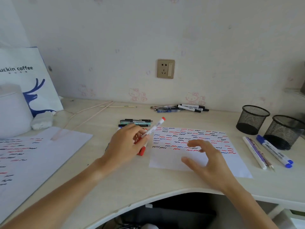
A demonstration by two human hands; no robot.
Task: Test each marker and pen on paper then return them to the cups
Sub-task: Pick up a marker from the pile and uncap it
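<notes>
My left hand (127, 142) pinches the red-capped marker (155, 128), its long axis slanting up-right toward the paper (173, 161). My right hand (205, 158) hovers open, fingers spread, over that sheet, nearer the cups (252, 119).

Left hand (127, 142) fingers curled in pinching grip; right hand (203, 160) spread, fingers relaxed.
</notes>
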